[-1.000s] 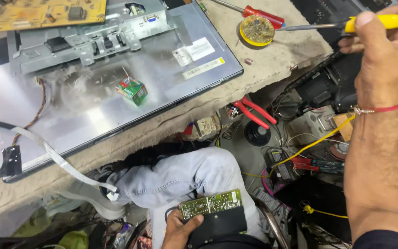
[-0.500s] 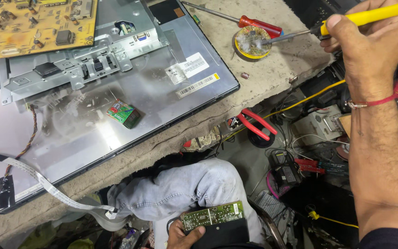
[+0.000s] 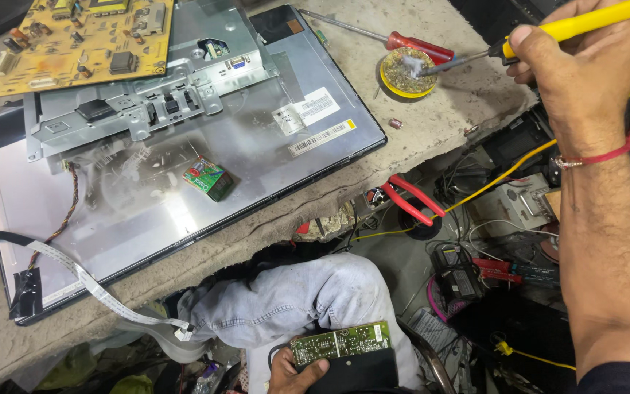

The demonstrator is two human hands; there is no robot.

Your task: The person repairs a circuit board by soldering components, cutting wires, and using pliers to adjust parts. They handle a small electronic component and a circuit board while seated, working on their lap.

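My right hand (image 3: 574, 80) grips a yellow-handled soldering iron (image 3: 585, 23). Its metal tip rests in a small round yellow tin of paste (image 3: 406, 71) on the stone bench. My left hand (image 3: 293, 373) holds a small green circuit board (image 3: 340, 341) by its lower left edge, resting it on a black object over my knee. My grey trouser leg (image 3: 293, 295) shows below the bench edge.
A dismantled flat screen panel (image 3: 184, 182) lies back-up on the bench, with a yellow circuit board (image 3: 85, 40), a metal bracket (image 3: 147, 102), a small green box (image 3: 208, 178) and a white ribbon cable (image 3: 96, 288). A red-handled screwdriver (image 3: 417, 45) lies behind the tin. Red pliers (image 3: 413, 198) and tangled wires lie below.
The view has shifted, so the panel and bench sit further right and lower in frame. The iron's tip stays at the yellow tin. My left hand still holds the green board.
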